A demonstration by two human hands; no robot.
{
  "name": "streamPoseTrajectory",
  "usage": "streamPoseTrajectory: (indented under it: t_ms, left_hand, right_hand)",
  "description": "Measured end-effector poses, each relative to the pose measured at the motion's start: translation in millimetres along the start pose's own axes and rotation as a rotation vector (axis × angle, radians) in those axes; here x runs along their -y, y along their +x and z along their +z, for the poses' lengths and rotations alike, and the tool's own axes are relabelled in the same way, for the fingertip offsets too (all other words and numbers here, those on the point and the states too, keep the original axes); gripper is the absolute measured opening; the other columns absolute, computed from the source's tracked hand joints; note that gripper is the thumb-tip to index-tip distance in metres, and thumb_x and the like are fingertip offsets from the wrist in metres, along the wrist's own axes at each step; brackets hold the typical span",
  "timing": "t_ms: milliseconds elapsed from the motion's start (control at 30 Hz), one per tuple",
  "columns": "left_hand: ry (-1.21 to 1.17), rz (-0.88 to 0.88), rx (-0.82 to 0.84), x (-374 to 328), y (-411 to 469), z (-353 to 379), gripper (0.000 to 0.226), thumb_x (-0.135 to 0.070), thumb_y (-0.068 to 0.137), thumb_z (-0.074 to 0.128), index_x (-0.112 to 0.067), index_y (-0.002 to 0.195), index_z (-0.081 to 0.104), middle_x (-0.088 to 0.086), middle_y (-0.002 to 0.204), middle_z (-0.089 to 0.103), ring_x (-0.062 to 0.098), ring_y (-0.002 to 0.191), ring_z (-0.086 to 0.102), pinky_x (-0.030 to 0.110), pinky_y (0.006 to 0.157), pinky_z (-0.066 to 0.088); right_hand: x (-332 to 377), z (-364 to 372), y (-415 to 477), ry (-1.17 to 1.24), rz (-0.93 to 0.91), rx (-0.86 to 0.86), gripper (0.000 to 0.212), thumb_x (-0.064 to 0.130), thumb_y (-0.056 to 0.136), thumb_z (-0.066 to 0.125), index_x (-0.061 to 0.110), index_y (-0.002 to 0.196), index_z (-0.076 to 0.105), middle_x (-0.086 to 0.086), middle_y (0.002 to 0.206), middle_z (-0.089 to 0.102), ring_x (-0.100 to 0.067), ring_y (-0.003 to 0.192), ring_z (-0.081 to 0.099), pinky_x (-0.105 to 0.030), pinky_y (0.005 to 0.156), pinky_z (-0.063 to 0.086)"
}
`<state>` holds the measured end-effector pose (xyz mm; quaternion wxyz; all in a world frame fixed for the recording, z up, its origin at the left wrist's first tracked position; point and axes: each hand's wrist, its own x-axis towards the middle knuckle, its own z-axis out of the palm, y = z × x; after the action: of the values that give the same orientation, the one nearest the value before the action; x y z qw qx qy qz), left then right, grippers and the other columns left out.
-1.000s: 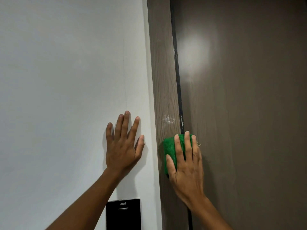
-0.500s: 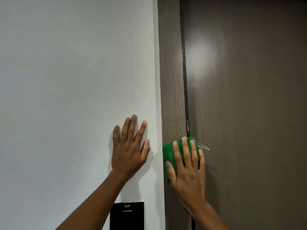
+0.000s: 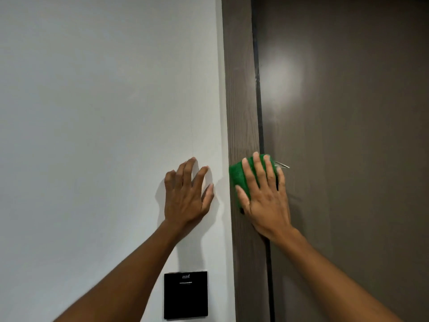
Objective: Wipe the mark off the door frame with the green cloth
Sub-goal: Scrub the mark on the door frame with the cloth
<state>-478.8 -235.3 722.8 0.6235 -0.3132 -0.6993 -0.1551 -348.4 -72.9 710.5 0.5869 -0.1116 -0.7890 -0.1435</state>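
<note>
My right hand [image 3: 264,196] lies flat on the green cloth [image 3: 238,177] and presses it against the brown wooden door frame [image 3: 241,101]. The cloth covers the frame's width and reaches the dark gap beside the door. No mark shows on the bare frame; the spot under the cloth is hidden. My left hand [image 3: 186,196] rests on the white wall [image 3: 104,112] just left of the frame, fingers bent and spread, holding nothing.
A brown door [image 3: 348,159] fills the right side, with a bright light reflection high on it. A black square panel [image 3: 185,295] is fixed to the wall below my left hand. A thin thread or tag sticks out at the cloth's right edge.
The whitish mark seen above the cloth one second ago is no longer visible. My right hand has slid the cloth up over that spot. My left hand's fingers have curled slightly.
</note>
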Motion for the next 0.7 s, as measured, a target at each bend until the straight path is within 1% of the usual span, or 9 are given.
streamPoseTrajectory:
  t_ms: [67,167,267,367,433,533,600,633,700]
  left_hand:
    - [0.002,0.037,-0.012,6,20,-8,0.049,-0.050,0.091,0.039,-0.018,0.127,0.049,0.015,0.137,0.050,0.033,0.125,0.047,0.048,0.104,0.031]
    - [-0.020,-0.006,-0.034,14,56,-14,0.053,-0.051,0.092,0.039,-0.020,0.135,0.044,0.014,0.145,0.044,0.032,0.133,0.040,0.049,0.110,0.027]
    - [-0.035,-0.091,-0.019,16,67,-9,0.063,-0.053,0.095,0.033,-0.023,0.150,0.028,0.012,0.160,0.024,0.028,0.148,0.021,0.053,0.119,0.015]
    - [-0.011,-0.058,-0.017,18,65,-6,0.066,-0.056,0.095,0.028,-0.026,0.153,0.021,0.010,0.164,0.016,0.025,0.151,0.013,0.055,0.121,0.011]
    - [-0.001,-0.062,-0.029,21,65,-4,0.066,-0.057,0.095,0.028,-0.027,0.153,0.021,0.009,0.164,0.015,0.024,0.151,0.013,0.055,0.121,0.010]
    - [0.007,-0.061,-0.051,21,66,1,0.067,-0.057,0.095,0.028,-0.028,0.154,0.018,0.008,0.165,0.011,0.024,0.152,0.007,0.054,0.121,0.006]
    - [0.000,-0.054,-0.064,22,65,4,0.068,-0.057,0.095,0.028,-0.028,0.155,0.014,0.008,0.166,0.006,0.023,0.153,0.001,0.054,0.121,0.004]
    - [-0.006,-0.053,-0.059,22,65,5,0.068,-0.057,0.095,0.028,-0.028,0.155,0.012,0.007,0.166,0.003,0.021,0.153,-0.003,0.054,0.121,0.003]
    - [-0.013,-0.054,-0.045,22,66,4,0.069,-0.058,0.095,0.026,-0.029,0.155,0.009,0.006,0.166,0.000,0.019,0.152,-0.007,0.054,0.122,0.000]
  right_hand:
    - [1,-7,29,0.094,0.137,-0.025,0.067,0.049,0.097,0.032,0.023,0.154,0.007,-0.007,0.164,0.002,-0.025,0.151,-0.004,-0.052,0.122,0.003]
    - [18,-16,84,0.146,0.272,-0.072,0.069,0.045,0.098,0.036,0.022,0.154,0.003,-0.008,0.164,-0.001,-0.027,0.150,-0.007,-0.052,0.122,-0.001]
    - [25,-13,87,0.040,0.102,-0.093,0.069,0.047,0.097,0.032,0.022,0.154,0.003,-0.008,0.164,0.000,-0.027,0.151,-0.005,-0.049,0.122,-0.002]
    - [4,-9,66,0.010,-0.073,-0.074,0.068,0.054,0.095,0.027,0.026,0.154,0.006,-0.004,0.164,0.002,-0.022,0.151,-0.004,-0.051,0.122,0.006]
    - [-8,-9,67,0.085,-0.006,-0.061,0.068,0.055,0.094,0.026,0.028,0.154,0.006,-0.002,0.164,-0.001,-0.020,0.150,-0.007,-0.050,0.122,0.002]
    - [0,-19,102,0.220,0.206,-0.121,0.066,0.050,0.097,0.033,0.026,0.153,0.007,-0.003,0.164,-0.001,-0.022,0.150,-0.008,-0.051,0.121,0.000]
    - [15,-24,123,0.215,0.280,-0.134,0.068,0.047,0.098,0.034,0.024,0.154,0.004,-0.006,0.164,-0.003,-0.025,0.150,-0.009,-0.053,0.121,-0.003]
    - [22,-25,127,0.184,0.268,-0.130,0.069,0.047,0.098,0.033,0.023,0.154,0.001,-0.007,0.164,-0.005,-0.027,0.150,-0.010,-0.054,0.120,-0.005]
    - [26,-24,119,0.088,0.118,-0.114,0.070,0.048,0.098,0.032,0.022,0.154,-0.002,-0.008,0.164,-0.007,-0.027,0.150,-0.010,-0.053,0.120,-0.006]
